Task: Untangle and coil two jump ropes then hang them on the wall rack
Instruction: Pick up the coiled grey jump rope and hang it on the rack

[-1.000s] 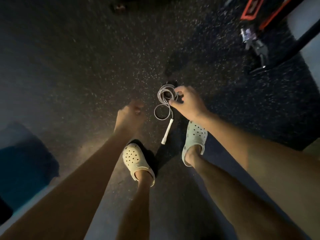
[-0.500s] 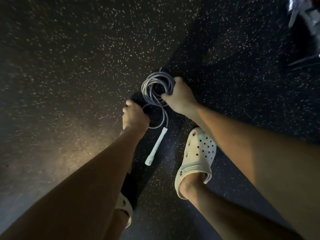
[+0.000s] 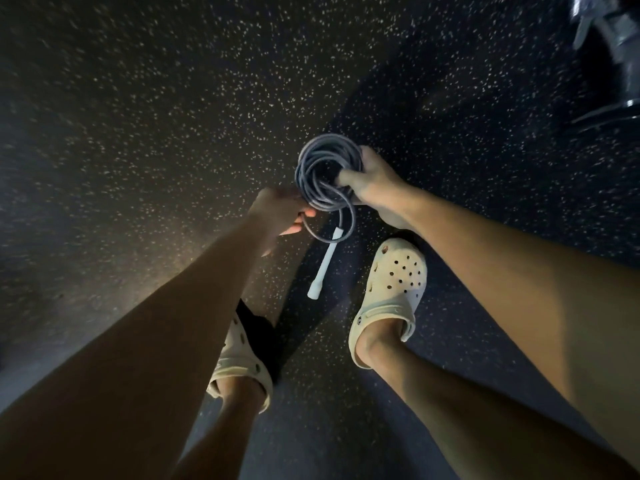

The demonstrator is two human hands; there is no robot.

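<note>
Coiling looks close to done on this grey jump rope (image 3: 325, 168): most of its length sits in a tight bundle of loops held above the speckled dark floor (image 3: 173, 98), in front of the person's pale clogs (image 3: 394, 282). One loose loop hangs under the bundle, and the white handle (image 3: 323, 268) dangles from it, pointing down and clear of the floor as far as I can tell.

To do the step well, the last loop should be laid at the same width as the others and the handle tucked or wrapped so the bundle cannot spring open. The cord looks stiff and likely to unwind if either grip slackens.

The right hand (image 3: 374, 181) clamps the right side of the bundle, its fingers (image 3: 346, 175) curled through the middle of the loops. The left hand (image 3: 277, 209) grips the loose loop at the bundle's lower left, fingers (image 3: 306, 213) closed round the cord. Neither hand is spread.

No second rope and no wall rack are in view; only some dark equipment (image 3: 616, 46) shows at the upper right.
</note>
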